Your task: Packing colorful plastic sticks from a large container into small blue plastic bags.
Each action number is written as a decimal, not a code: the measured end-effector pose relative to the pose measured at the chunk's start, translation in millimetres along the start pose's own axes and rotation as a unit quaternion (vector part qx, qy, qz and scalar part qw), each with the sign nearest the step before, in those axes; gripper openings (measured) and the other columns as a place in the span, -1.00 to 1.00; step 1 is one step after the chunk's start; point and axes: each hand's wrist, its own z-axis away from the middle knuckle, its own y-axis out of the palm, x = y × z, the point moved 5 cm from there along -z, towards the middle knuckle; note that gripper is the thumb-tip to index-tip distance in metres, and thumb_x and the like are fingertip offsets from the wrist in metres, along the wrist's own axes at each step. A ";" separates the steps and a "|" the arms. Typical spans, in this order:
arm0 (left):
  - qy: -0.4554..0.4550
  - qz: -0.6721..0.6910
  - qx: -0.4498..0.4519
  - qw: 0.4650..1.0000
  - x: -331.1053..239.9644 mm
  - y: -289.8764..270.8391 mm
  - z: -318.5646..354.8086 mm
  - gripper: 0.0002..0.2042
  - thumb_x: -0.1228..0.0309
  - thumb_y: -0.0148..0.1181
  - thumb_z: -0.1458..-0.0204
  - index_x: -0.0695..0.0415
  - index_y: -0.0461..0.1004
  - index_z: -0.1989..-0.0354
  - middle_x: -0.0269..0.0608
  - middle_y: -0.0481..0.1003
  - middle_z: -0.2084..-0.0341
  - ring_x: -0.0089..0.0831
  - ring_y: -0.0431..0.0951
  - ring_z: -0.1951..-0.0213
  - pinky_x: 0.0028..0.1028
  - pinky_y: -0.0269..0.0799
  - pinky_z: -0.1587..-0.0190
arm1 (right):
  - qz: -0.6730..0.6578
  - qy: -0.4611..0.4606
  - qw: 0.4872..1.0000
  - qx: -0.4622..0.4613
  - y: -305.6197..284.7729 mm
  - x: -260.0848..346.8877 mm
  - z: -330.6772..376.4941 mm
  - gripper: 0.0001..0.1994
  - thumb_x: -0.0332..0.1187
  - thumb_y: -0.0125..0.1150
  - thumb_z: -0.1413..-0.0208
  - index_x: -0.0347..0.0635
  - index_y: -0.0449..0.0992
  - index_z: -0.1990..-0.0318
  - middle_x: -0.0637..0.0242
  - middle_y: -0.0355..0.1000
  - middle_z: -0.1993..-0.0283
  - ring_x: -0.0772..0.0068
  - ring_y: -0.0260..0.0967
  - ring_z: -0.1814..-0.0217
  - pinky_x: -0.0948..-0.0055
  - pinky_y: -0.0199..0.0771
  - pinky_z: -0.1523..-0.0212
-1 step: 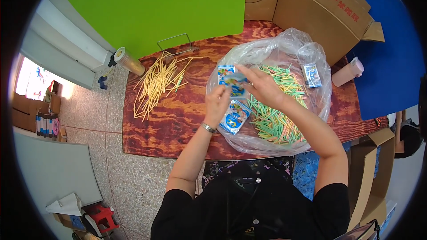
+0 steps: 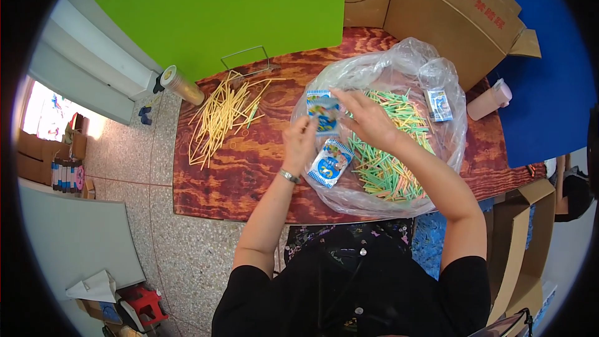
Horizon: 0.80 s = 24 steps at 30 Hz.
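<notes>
My left hand (image 2: 301, 143), wearing a metal band at its wrist, pinches the left side of a small blue-and-white printed packet (image 2: 324, 117), which is smeared by motion. At the packet's right edge is my right hand (image 2: 372, 122), its fingers stretched out and a gap between forefinger and thumb. Whether they touch the packet is unclear. Just below lies another blue-and-white packet (image 2: 331, 163), and one more (image 2: 319, 94) shows partly behind the held one. All are over a spread clear plastic bag (image 2: 409, 56) with a heap of short green, yellow and pink sticks (image 2: 390, 171).
Long pale-yellow sticks (image 2: 218, 122) lie loose at the table's left, beside a clear cylindrical container (image 2: 181, 85) and a wire stand (image 2: 246, 62). Another packet (image 2: 439, 105) rests at the bag's right. A pink bottle (image 2: 490, 100) and cardboard boxes (image 2: 449, 9) stand beyond.
My left hand and the packet have shifted slightly left and away from me. The right hand has hardly moved.
</notes>
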 end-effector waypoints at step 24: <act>0.134 -0.112 0.109 0.979 -36.4 13.7 71.6 -0.79 0.30 0.19 -0.08 0.23 0.48 0.30 -0.07 0.46 0.49 -0.21 0.45 0.42 -0.31 0.36 0.34 | 0.075 -0.005 0.997 -0.006 25.1 17.7 74.7 -0.79 -0.41 0.26 0.07 -0.14 0.50 0.22 0.24 0.41 0.37 0.18 0.42 0.28 0.26 0.44 0.34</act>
